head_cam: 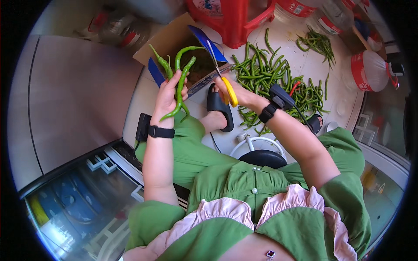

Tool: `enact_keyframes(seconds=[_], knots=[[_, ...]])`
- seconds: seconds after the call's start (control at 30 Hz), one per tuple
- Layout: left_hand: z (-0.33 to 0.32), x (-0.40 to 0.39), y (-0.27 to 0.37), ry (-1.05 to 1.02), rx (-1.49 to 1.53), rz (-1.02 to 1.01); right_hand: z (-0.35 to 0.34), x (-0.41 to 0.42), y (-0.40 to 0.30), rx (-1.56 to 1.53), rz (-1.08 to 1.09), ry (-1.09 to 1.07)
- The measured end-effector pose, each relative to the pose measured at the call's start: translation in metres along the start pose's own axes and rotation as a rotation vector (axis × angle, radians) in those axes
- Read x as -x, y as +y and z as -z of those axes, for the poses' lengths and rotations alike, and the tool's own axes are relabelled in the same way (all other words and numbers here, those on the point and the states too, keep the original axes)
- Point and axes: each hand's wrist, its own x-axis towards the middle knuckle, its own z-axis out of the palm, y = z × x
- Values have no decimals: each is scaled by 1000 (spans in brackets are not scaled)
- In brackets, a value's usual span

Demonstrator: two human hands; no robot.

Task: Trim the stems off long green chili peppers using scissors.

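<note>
Several long green chili peppers (185, 75) are held in my left hand (171, 91), their ends sticking out above and below the fingers. My right hand (230, 91) grips scissors with yellow handles (231, 92); the blades point up towards a pepper's stem end, and whether they touch it I cannot tell. Just beyond both hands, an open cardboard box (169, 39) with blue flaps has a dark interior, its contents unclear. A large pile of green chili peppers (261, 71), with a red one (295, 88) among them, lies on the tiled floor to the right.
A red plastic stool (233, 26) stands beyond the pile. A smaller green bunch (318, 44) lies at the upper right, near large clear plastic bottles (367, 70). My black slippers (219, 112) are on the floor. A cabinet panel (81, 98) is at the left, glass doors (85, 208) below it.
</note>
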Motion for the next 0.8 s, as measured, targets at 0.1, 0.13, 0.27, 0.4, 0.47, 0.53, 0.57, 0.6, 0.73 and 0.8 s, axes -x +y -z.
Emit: enact_keyframes(seconds=[0.1, 0.13, 0.27, 0.4, 0.47, 0.53, 0.57, 0.6, 0.73, 0.8], knots=[[-4, 7, 4, -129, 102, 13, 2, 23, -18, -466, -10, -230], [-4, 7, 5, -147, 124, 7, 4, 28, -22, -547, -33, -332], [-5, 5, 5, -163, 132, 4, 3, 29, -39, -346, 9, -253], [-8, 7, 4, -159, 110, 24, -2, 7, -46, -396, 41, -85], [-7, 7, 2, -166, 103, 28, 2, -3, -46, -377, 34, -57], [-3, 9, 2, -164, 102, 29, -1, -5, -54, -307, 23, -14], [-2, 10, 3, -153, 97, 27, -3, -8, -55, -305, 21, -17], [-2, 11, 2, -144, 93, 24, -3, -10, -56, -292, 14, -13], [2, 11, 2, -125, 97, 25, -6, -15, -59, -282, 12, -14], [2, 11, 3, -138, 96, 25, -9, -21, -56, -271, 2, 7]])
